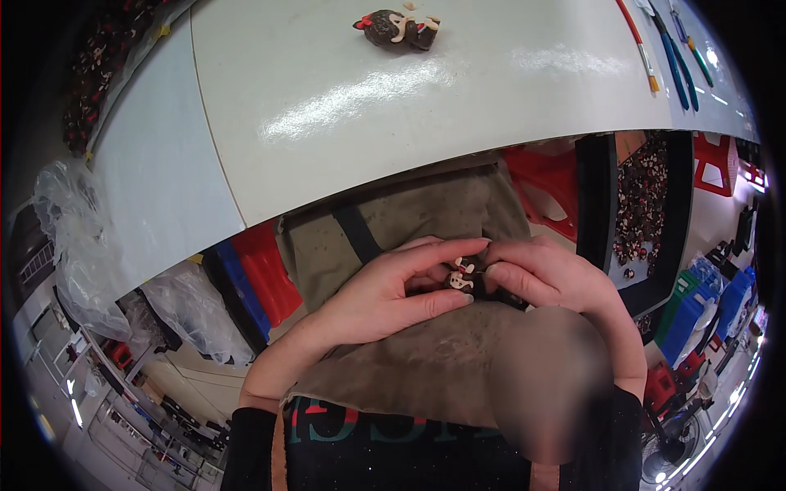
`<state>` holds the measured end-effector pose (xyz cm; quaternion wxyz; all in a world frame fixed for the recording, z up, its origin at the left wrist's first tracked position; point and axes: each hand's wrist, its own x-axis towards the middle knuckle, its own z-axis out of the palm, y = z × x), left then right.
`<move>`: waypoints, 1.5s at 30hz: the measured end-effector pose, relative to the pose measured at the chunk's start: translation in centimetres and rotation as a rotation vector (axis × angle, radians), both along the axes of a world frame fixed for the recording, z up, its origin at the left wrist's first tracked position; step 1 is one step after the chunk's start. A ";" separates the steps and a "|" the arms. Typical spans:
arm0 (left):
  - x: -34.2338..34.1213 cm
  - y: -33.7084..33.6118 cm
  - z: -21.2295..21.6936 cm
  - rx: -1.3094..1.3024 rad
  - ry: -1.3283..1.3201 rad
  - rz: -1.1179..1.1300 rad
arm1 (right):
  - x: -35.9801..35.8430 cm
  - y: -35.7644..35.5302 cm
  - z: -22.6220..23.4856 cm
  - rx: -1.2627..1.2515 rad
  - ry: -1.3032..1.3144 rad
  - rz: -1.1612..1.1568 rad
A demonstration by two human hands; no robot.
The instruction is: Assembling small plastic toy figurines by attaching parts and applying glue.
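Head view: I see both hands meeting over the lap, below the white table (344,98) edge. My left hand (385,299) and right hand (544,278) pinch 1 small dark figurine (461,275) with cream and red details; fingertips close narrowly on it from both sides. Its long axis runs roughly up-down between the fingertips; which end is the head I cannot tell. Beyond the fingers, far up the table, lie 2 similar dark figurines (399,29). Right of the right fingers stands a black tray (591,204) of many small dark pieces. Left of the left fingers hang clear plastic bags (74,245).
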<state>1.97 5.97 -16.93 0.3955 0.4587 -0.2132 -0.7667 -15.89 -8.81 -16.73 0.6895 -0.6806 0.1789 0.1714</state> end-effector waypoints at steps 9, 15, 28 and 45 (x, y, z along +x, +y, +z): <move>-2.2 -1.3 0.8 0.032 0.006 -0.002 | -3.3 0.4 0.2 -0.314 -0.073 -0.048; -2.8 -1.6 0.7 0.046 0.013 0.000 | -3.8 0.4 -0.3 -0.368 -0.078 -0.044; -3.6 -2.3 0.0 -0.014 -0.007 -0.002 | -3.9 -0.7 0.4 -0.617 -0.058 0.051; -4.4 -4.1 -0.8 0.051 0.023 -0.007 | -5.8 -3.0 -1.9 -0.210 -0.073 -0.019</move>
